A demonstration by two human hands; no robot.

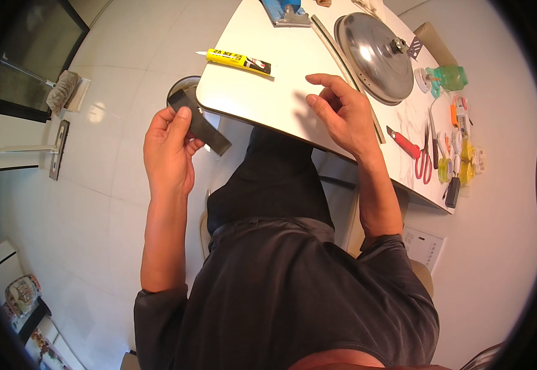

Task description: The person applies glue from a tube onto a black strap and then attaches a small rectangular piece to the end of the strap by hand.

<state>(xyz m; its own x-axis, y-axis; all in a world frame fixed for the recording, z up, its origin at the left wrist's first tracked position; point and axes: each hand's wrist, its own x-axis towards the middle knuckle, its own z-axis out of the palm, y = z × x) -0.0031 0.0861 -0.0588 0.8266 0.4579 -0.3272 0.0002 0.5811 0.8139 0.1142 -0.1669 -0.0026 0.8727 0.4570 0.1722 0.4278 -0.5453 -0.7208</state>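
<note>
My left hand (171, 148) grips a dark, flat strip (203, 127) between thumb and fingers, just off the table's left corner; its material is not plain. Over the white table (250, 95), my right hand (344, 111) holds nothing, its thumb and forefinger apart and the other fingers curled. A yellow glue tube (236, 61) with a white nozzle lies on the tabletop between and beyond the hands. Beside my right hand runs a long, narrow metal bar (342, 64), partly covered by that hand. A domed metal pan lid (377, 58) rests just past the bar.
To the right lie a red utility knife (404, 143), red-handled scissors (424, 159) and a green plastic container (451, 77). A blue clipboard-like item (284, 11) is at the far edge. A round bin (183, 83) stands below the left corner; a broom-like tool (59, 150) is on the floor.
</note>
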